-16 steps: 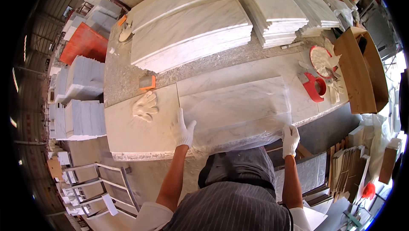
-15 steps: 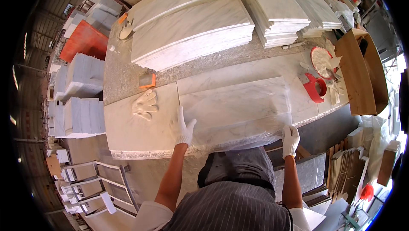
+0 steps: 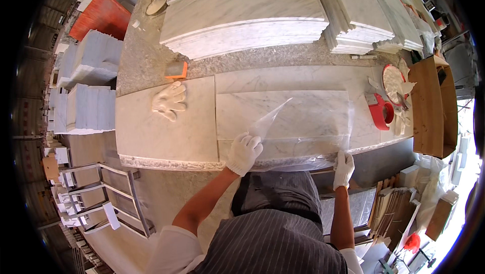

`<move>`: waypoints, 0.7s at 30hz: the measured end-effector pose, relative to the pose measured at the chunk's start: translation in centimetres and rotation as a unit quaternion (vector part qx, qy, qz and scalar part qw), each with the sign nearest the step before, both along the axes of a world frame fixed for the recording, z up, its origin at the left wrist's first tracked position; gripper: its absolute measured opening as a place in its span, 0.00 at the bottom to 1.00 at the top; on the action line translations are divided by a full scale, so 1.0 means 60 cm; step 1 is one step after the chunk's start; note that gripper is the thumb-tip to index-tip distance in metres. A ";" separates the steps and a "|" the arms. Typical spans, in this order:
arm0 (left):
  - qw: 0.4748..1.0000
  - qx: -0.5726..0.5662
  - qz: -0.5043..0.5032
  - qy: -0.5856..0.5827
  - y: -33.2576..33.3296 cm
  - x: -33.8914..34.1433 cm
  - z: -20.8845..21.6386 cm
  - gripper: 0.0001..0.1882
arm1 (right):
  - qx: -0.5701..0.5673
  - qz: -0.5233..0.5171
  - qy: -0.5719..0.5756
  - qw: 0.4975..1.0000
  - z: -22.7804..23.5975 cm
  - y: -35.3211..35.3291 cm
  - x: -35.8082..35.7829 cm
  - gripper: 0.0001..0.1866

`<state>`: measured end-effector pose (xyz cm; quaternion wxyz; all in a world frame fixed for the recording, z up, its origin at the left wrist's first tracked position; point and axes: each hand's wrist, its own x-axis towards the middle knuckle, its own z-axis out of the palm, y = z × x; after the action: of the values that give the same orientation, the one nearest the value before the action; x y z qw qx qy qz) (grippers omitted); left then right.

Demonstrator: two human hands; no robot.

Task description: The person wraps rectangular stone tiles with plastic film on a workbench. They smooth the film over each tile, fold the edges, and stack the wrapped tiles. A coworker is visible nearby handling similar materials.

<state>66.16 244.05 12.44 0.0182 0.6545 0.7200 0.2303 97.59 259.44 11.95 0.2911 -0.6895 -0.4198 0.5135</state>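
Observation:
A pale, veined marble slab (image 3: 235, 109) lies in front of me at the near edge of the bench, partly covered by clear plastic film (image 3: 273, 117). My left hand (image 3: 244, 153), in a white knit glove, is closed on the film over the slab's near left part. A pointed fold of film stands up beyond those fingers. At the slab's near right corner, my right hand (image 3: 344, 170), gloved too, pinches the film's bunched edge. A spare white glove (image 3: 170, 101) rests to the left of the slab.
Stacked marble slabs (image 3: 242, 16) stand at the back. An orange-edged block (image 3: 176, 70) sits left. To the right are a red tape dispenser (image 3: 380, 111), a red-rimmed tub of white paste (image 3: 393, 80) and a cardboard box (image 3: 429, 107). A metal frame (image 3: 108, 198) stands on the floor at left.
My left hand has gone from lying spread at the slab's left edge to gripping the film, moving right and nearer. A fold of film has risen. The right hand keeps its hold.

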 end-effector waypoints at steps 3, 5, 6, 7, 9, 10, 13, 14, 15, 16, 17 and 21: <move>1.000 -0.009 -0.014 0.002 -0.001 -0.006 0.001 0.09 | -0.006 -0.001 0.009 1.000 -0.006 0.002 -0.001 0.11; 0.999 0.002 -0.041 0.000 0.004 -0.013 0.021 0.12 | -0.012 0.002 0.006 1.000 -0.008 0.002 0.000 0.11; 0.999 0.018 -0.039 -0.020 0.009 -0.013 0.036 0.14 | -0.015 0.004 0.000 1.000 -0.005 0.003 0.000 0.11; 0.998 0.035 -0.037 -0.039 0.012 -0.014 0.046 0.16 | -0.018 0.005 -0.006 1.000 -0.002 0.004 -0.002 0.11; 0.999 0.039 -0.007 -0.013 0.014 -0.015 0.054 0.18 | -0.024 0.008 -0.014 1.000 0.004 0.004 -0.005 0.11; 0.999 0.041 0.006 -0.001 0.015 -0.017 0.055 0.20 | -0.026 0.009 -0.019 0.999 0.006 0.004 -0.006 0.11; 0.990 -0.006 0.056 -0.129 0.002 -0.034 0.005 0.24 | -0.025 0.006 -0.001 1.000 0.006 0.004 -0.009 0.12; 0.986 -0.006 0.068 -0.155 -0.002 -0.046 -0.012 0.25 | -0.024 0.007 -0.003 1.000 0.007 0.005 -0.009 0.12; 0.980 -0.007 0.079 -0.182 -0.003 -0.065 -0.026 0.26 | -0.019 0.014 -0.001 1.000 0.007 0.007 -0.009 0.12; 0.974 -0.010 0.090 -0.208 0.001 -0.085 -0.024 0.26 | -0.015 0.020 0.002 1.000 0.007 0.007 -0.008 0.12; 0.960 -0.003 0.129 -0.247 0.008 -0.110 -0.021 0.27 | -0.011 0.026 0.004 1.000 0.007 0.006 -0.006 0.12; 0.882 -0.011 0.330 -0.336 0.044 -0.219 0.035 0.27 | -0.018 0.019 -0.002 1.000 0.003 0.008 -0.006 0.12</move>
<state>53.01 246.68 14.53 0.1891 0.2624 0.8476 0.4206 97.21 259.90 12.14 0.2679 -0.6878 -0.4237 0.5251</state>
